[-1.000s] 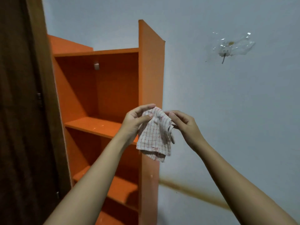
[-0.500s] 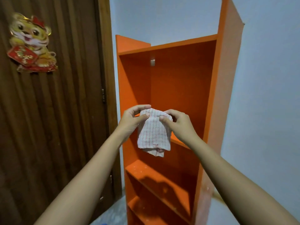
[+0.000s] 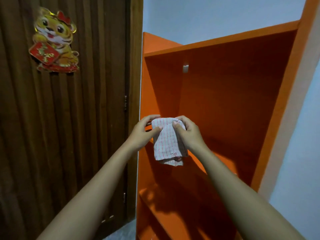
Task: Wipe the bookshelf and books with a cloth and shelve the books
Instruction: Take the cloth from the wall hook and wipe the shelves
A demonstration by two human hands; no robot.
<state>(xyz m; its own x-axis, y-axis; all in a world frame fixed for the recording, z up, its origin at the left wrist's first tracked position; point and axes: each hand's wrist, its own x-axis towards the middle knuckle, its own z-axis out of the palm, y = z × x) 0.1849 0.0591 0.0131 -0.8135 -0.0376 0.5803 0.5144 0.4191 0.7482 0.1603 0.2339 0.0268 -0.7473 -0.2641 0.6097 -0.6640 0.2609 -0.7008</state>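
Your left hand [image 3: 144, 131] and right hand [image 3: 187, 131] are both closed on the cloth [image 3: 168, 142], pinching its top edge. Left thumb sits on the front face near the upper left corner, fingers curled over the top behind it. Right thumb presses the front near the upper middle, the rest of that hand wraps the right edge.

The cloth is white with a red check, folded over, and hangs free below your hands. Its bottom hem is loose and bunched, touching nothing else. It's held in mid-air dead centre of view, in front of the upper compartment of the bookshelf [image 3: 225, 108].

The bookshelf is orange and open-fronted, filling the view from 12 to 5 o'clock. Every shelf in view is bare, with no books in sight. One shelf board sits just behind and below the cloth, another lower at 6 o'clock. A small white bracket [image 3: 185, 68] is on the back panel at 12 o'clock.

A dark wooden door [image 3: 69, 127] is at 9 o'clock, touching or just beside the bookshelf's left side. A tiger sticker [image 3: 54, 40] is on it at 10 o'clock. A pale blue wall [image 3: 199, 16] is behind, at 12 and 3 o'clock.
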